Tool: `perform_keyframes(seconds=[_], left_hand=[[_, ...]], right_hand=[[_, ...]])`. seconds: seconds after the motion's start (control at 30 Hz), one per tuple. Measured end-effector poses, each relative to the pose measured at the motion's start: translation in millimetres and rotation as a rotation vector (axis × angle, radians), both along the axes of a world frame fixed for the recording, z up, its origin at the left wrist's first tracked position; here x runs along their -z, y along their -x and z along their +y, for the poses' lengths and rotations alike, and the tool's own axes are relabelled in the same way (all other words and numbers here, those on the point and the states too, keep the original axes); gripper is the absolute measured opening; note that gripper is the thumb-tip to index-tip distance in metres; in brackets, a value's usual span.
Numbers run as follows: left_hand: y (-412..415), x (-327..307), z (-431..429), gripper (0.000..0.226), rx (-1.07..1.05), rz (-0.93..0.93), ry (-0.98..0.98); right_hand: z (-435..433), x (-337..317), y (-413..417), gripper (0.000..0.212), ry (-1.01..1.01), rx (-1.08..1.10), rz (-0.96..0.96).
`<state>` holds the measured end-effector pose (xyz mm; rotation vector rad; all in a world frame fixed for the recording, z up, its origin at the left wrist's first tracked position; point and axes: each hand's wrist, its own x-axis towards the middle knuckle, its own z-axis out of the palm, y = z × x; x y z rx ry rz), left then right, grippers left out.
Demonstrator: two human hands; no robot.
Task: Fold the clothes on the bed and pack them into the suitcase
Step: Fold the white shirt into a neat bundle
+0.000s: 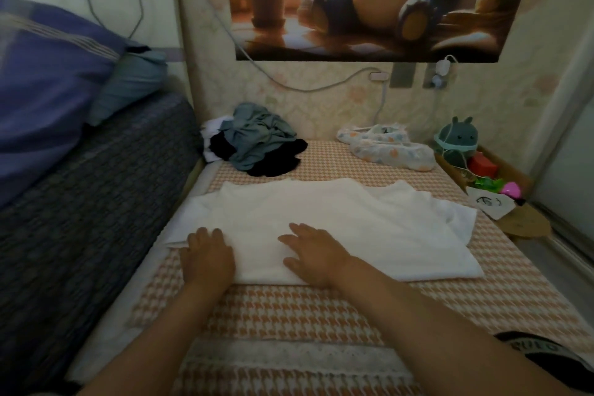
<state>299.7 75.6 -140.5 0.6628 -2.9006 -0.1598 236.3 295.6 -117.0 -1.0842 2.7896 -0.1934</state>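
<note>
A white garment (337,219) lies spread flat across the orange-and-white checked bed (289,309). My left hand (207,255) rests flat on the garment's near left corner. My right hand (313,251) presses flat on its near edge, fingers straight and spread. At the bed's far side sits a crumpled pile of clothes (257,141), grey-green on top of black and white pieces. No suitcase is in view.
A dark patterned sofa side (80,202) with a purple pillow (41,80) borders the bed on the left. Floral fabric items (385,148) lie at the far right. A box (501,167) with a green plush toy (458,138) and small objects stands at the right edge.
</note>
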Motion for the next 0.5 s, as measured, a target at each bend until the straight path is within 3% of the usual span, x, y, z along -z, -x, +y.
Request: perform_keyframes(seconds=[0.1, 0.23, 0.3, 0.4, 0.5], left_hand=[[-7, 6, -26, 0.042, -0.047, 0.012, -0.122], [-11, 2, -40, 0.038, 0.022, 0.211, -0.509], [-12, -2, -48, 0.05, 0.046, 0.099, -0.376], [-15, -8, -48, 0.045, 0.093, -0.221, -0.187], [-7, -21, -31, 0.045, 0.027, -0.217, 0.053]], right_hand=[[-29, 15, -14, 0.066, -0.064, -0.027, -0.089], [-44, 21, -18, 0.069, -0.14, -0.052, -0.155], [-40, 15, -16, 0.067, -0.072, -0.07, -0.176], [-27, 9, -12, 0.057, 0.105, -0.057, -0.223], [-10, 4, 1, 0.046, 0.291, 0.05, -0.247]])
